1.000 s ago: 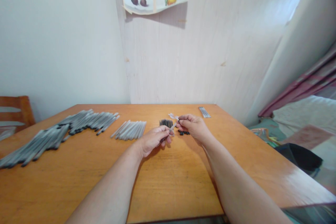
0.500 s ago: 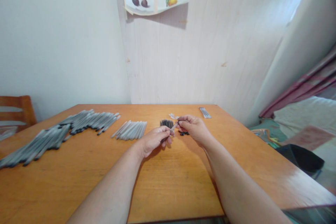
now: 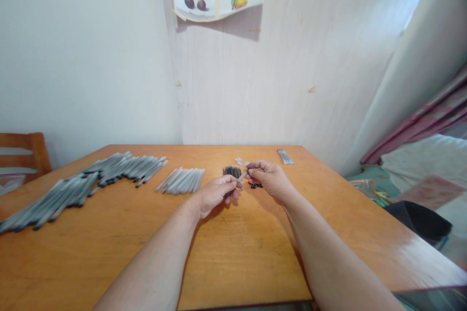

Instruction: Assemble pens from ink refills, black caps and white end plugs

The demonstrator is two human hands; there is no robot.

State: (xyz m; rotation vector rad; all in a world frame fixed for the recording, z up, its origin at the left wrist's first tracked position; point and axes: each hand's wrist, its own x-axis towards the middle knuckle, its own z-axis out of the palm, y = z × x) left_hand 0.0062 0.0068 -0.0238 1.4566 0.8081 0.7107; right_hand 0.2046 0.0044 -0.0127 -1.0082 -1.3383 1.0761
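Observation:
My left hand (image 3: 219, 192) pinches a slim translucent pen barrel (image 3: 241, 178) between thumb and fingers. The barrel slants up to the right, toward my right hand (image 3: 264, 175), whose closed fingertips grip its far end. Any small part at that end is hidden by those fingers. Just behind my left hand lies a row of thin dark pen refills (image 3: 232, 171). Small black pieces (image 3: 256, 185) lie under my right hand, partly covered by it. Small whitish clear pieces (image 3: 241, 161) rest beyond the fingertips. A row of clear barrels (image 3: 181, 181) lies left of my left hand.
A large heap of grey-white pens with black ends (image 3: 73, 194) spreads over the left of the wooden table (image 3: 241, 257). Several similar pens (image 3: 285, 156) lie at the back right. A wooden chair (image 3: 36, 150) stands at left, a black bin (image 3: 418, 221) at right.
Both hands stay in almost the same place, gripping the barrel. The view has shifted very slightly; the piles on the table look unchanged.

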